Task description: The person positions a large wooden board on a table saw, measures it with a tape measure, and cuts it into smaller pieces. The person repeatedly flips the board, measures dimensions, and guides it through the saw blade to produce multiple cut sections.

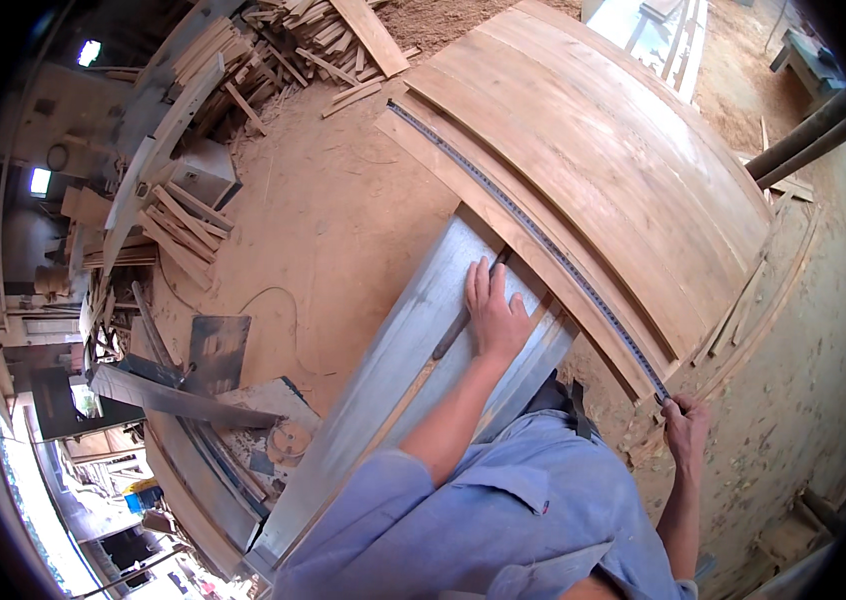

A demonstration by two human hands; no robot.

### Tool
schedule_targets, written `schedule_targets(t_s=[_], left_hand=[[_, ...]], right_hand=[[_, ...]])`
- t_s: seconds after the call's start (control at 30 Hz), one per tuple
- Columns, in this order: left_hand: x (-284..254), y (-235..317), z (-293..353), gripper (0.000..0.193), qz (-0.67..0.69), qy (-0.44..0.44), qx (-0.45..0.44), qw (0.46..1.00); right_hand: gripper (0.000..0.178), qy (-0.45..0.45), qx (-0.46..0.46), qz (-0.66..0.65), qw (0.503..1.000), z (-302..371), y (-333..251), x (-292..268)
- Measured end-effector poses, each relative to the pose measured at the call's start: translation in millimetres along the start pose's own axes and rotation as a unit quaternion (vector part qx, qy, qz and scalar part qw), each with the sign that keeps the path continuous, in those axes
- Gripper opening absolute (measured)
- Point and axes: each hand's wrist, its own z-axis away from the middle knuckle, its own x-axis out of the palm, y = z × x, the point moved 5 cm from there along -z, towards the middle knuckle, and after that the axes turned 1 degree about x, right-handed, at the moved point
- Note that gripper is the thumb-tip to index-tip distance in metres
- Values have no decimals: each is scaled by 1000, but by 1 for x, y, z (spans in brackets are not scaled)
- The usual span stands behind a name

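My right hand [685,425] is closed around the near right end of a tape measure [543,232]. The dark tape lies stretched across a long wooden board [598,318], reaching its far left corner. This board sits along the near edge of a wide wooden panel [608,130], made of several planks. My left hand [499,315] lies with fingers stretched out on a grey metal machine table [398,325], just short of the board. Beneath it runs a dark strip [451,335], partly hidden by the hand; I cannot tell whether it is a bar or a slot.
Piles of wood offcuts [328,50] lie on the dusty floor at the far left. Left of me stand a curved metal strip [183,398] and a dark plate [218,350]. Two dark pipes [808,140] reach in at the right. Thin wood strips [743,310] lie beside the panel.
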Motion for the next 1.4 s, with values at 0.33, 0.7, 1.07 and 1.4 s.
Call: schedule_targets(t_s=[0.33,0.7,1.07,1.4], left_hand=[[23,-5,30,57,-113,-38,179,977],[31,10,31,52,-136,-71,221,963],[35,12,32,53,-123,-99,200,967],[21,4,27,54,-111,-67,190,973]], right_hand=[[25,99,-142,79,982,3,7,6],[15,132,-101,46,985,3,21,17],[17,118,-123,58,984,-2,25,13],[22,44,-172,-32,984,-10,-15,-1]])
